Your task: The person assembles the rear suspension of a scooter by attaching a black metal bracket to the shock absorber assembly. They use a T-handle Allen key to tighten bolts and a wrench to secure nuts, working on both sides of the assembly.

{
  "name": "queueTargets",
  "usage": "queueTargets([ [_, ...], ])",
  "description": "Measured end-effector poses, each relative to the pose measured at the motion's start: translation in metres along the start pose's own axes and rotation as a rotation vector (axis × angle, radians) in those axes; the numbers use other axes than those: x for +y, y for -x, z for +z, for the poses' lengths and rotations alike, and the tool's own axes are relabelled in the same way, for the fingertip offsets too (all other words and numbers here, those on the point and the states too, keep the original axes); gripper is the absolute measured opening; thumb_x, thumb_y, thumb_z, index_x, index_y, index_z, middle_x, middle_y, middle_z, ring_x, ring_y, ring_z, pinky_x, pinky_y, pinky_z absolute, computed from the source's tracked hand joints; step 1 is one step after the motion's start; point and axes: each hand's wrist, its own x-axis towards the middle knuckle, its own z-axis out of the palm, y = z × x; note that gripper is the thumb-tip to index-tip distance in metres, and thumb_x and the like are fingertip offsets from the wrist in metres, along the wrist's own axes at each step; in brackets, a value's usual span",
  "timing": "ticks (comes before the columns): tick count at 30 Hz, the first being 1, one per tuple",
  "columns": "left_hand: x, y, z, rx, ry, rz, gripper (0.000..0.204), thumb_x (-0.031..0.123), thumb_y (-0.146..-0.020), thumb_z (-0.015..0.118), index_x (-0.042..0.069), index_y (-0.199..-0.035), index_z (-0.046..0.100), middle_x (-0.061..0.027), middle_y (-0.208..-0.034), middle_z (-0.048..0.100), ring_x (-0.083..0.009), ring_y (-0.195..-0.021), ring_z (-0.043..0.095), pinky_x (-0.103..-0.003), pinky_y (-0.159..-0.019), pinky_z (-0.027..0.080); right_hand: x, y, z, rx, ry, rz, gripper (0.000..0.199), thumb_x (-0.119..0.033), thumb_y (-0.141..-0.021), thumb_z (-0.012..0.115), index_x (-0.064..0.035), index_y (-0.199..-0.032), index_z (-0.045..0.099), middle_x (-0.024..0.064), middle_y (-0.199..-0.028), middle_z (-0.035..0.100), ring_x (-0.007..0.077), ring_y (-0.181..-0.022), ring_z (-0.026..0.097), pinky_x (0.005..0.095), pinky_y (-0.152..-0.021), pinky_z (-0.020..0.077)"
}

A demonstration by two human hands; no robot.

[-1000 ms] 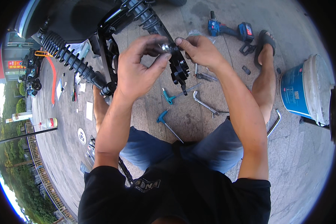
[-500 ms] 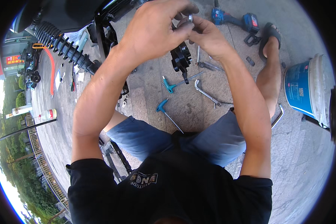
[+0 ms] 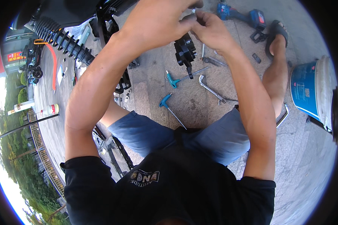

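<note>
At the top of the view my two hands meet, fingers bent together. My left hand (image 3: pixel 162 23) is closed, with thumb and fingertips about a small shiny silver metal piece (image 3: pixel 193 11). My right hand (image 3: pixel 215 34) is closed too, its thumb and forefinger pressed together against the same piece. The piece's exact shape is mostly hidden by the fingers, and the upper edge cuts off part of the left hand. Just below the hands hangs a black metal part like a brake caliper (image 3: pixel 184 52), which neither hand visibly grips.
Two teal-handled hex keys (image 3: pixel 172 81) (image 3: pixel 163 100) and a silver socket wrench (image 3: pixel 211 90) lie on the paving. A blue cordless power tool (image 3: pixel 238 15) is at far right, above a blue-labelled bucket (image 3: pixel 306 90). A black coil-spring shock absorber (image 3: pixel 62 39) stands left; small washers (image 3: pixel 127 96) lie nearby.
Both hands have moved slightly upward in the view, still together around the small silver piece. The floor things appear shifted a little as the view moves.
</note>
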Motion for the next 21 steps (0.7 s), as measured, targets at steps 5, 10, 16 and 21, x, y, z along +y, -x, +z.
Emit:
queueTargets([
  [5,0.000,0.003,-0.001,-0.040,-0.103,0.022,0.023,0.012,-0.072,0.067,0.002,-0.092,0.059,-0.0163,-0.084,0.062,-0.0347,-0.086,0.059,-0.042,-0.080,0.045,0.003,0.000,-0.006,-0.101,-0.231,0.081,0.031,-0.026,-0.092,0.059,0.0005,-0.108,0.062,0.0029,-0.086,0.062,0.0078,-0.072,0.052,0.0252,-0.065,0.0438],
  [10,-0.003,0.005,0.001,-0.046,-0.100,0.036,0.022,0.013,-0.073,0.066,0.002,-0.090,0.058,-0.0160,-0.083,0.062,-0.0348,-0.086,0.058,-0.043,-0.080,0.045,0.003,-0.002,-0.003,-0.054,-0.247,0.045,0.022,-0.017,-0.090,0.056,-0.0035,-0.106,0.064,0.0033,-0.089,0.066,0.0134,-0.079,0.059,0.0273,-0.069,0.0465],
  [16,-0.012,0.011,0.009,0.030,-0.161,0.094,0.017,0.012,-0.074,0.061,0.002,-0.088,0.059,-0.0159,-0.085,0.064,-0.0346,-0.089,0.058,-0.045,-0.083,0.043,-0.003,0.003,-0.001,0.079,-0.196,0.200,0.036,-0.035,-0.096,0.054,-0.0004,-0.100,0.065,-0.0004,-0.067,0.055,0.0066,-0.059,0.046,0.0259,-0.052,0.0356],
  [21,-0.016,0.015,0.012,0.011,-0.133,0.103,0.014,0.012,-0.075,0.061,0.002,-0.084,0.059,-0.0164,-0.083,0.064,-0.0352,-0.088,0.058,-0.045,-0.083,0.043,0.005,0.001,-0.004,-0.025,-0.258,-0.062,0.036,-0.034,-0.095,0.056,-0.0013,-0.107,0.061,0.0015,-0.076,0.056,0.0075,-0.061,0.046,0.0236,-0.053,0.0347],
])
